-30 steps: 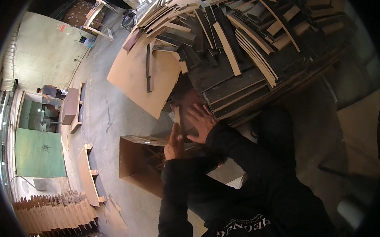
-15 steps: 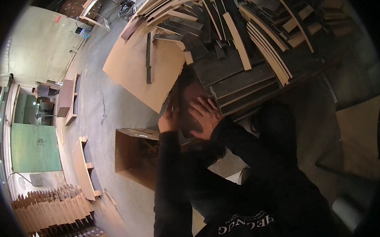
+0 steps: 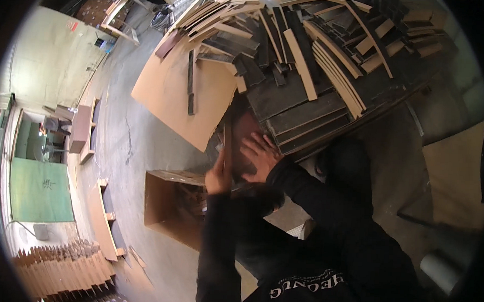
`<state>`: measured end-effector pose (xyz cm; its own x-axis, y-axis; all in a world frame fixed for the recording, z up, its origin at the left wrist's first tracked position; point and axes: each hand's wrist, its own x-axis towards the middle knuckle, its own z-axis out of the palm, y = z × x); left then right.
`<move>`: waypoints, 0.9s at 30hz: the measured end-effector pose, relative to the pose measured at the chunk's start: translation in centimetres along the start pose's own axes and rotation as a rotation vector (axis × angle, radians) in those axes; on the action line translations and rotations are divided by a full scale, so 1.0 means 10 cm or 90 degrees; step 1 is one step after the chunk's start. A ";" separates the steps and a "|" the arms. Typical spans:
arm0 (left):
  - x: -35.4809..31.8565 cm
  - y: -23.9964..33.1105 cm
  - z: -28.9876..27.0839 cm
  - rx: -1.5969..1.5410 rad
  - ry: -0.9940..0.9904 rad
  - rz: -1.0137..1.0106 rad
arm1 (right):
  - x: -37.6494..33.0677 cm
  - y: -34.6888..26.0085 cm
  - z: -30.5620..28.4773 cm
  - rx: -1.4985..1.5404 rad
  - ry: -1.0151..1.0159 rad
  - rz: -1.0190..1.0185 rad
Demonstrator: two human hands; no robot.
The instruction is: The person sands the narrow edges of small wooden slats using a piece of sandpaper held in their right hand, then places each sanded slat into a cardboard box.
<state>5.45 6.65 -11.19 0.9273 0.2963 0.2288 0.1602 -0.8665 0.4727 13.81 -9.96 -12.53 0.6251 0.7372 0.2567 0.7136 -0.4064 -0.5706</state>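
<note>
My left hand [image 3: 218, 174] is closed around a thin brown strip [image 3: 228, 142] that stands up from its fingers, beside the near left edge of a dark reddish-brown board [image 3: 246, 124]. Flat on that board lies my right hand [image 3: 260, 158], its fingers spread and pointing up and left. The board sits at the near corner of the work table. Beyond it, a large tan sheet [image 3: 171, 96] with a ragged right edge juts out over the floor, and a dark narrow strip [image 3: 191, 84] rests on it.
Many loose tan and black strips [image 3: 300, 59] cover the table. An open cardboard box [image 3: 161, 201] with scraps inside stands on the floor left of my arm. Farther left are a long panel with blocks [image 3: 105, 220] and stacked brown pieces [image 3: 64, 264]. A person works in the far left background.
My left hand has shifted slightly down from the board's edge, and the thin strip now stands upright in it. My right hand stays spread on the board.
</note>
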 end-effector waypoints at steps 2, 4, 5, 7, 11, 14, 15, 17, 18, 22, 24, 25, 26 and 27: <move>-0.33 -0.02 0.03 -0.006 0.048 0.111 | 0.01 0.04 -0.04 -0.005 -0.007 0.021; -0.17 0.02 -0.04 0.005 -0.028 0.012 | 0.01 -0.01 -0.01 -0.016 -0.021 0.019; -0.11 0.05 0.00 0.006 -0.067 -0.052 | -0.01 0.04 0.00 -0.006 0.003 0.015; 0.34 0.11 0.03 0.089 -0.059 -0.084 | -0.02 0.04 0.06 -0.002 0.023 -0.005; 0.10 0.03 0.02 0.030 -0.027 -0.008 | -0.01 0.02 0.03 -0.010 0.021 0.006; -0.48 0.17 -0.06 -0.012 -0.010 0.036 | -0.03 0.07 0.04 0.000 0.030 0.016; -0.39 0.21 -0.06 0.038 -0.058 -0.022 | -0.02 0.09 0.03 -0.004 0.036 0.017; -0.05 0.29 -0.03 0.167 -0.136 -0.127 | -0.05 0.07 0.02 -0.008 0.018 -0.004; 0.17 0.21 0.05 0.203 -0.065 -0.065 | -0.04 0.03 0.00 -0.006 0.028 -0.013; 0.16 -0.10 0.06 0.209 -0.029 -0.031 | 0.02 -0.07 0.07 -0.005 0.052 -0.038; -0.40 0.04 -0.04 -0.027 -0.032 0.035 | -0.02 0.03 0.04 0.017 0.068 -0.022; -0.71 0.26 -0.20 0.096 -0.073 -0.060 | -0.01 0.04 0.01 -0.006 0.059 -0.016; -0.90 0.47 -0.42 0.182 -0.180 -0.218 | -0.02 0.07 0.02 -0.025 0.046 -0.006; -1.20 0.30 -0.54 0.070 -0.028 -0.118 | -0.02 0.04 0.01 -0.044 0.028 0.000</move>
<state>-7.06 2.64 -7.96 0.8922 0.4384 0.1083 0.3627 -0.8386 0.4065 13.94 -10.23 -12.91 0.6374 0.7130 0.2921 0.7329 -0.4442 -0.5152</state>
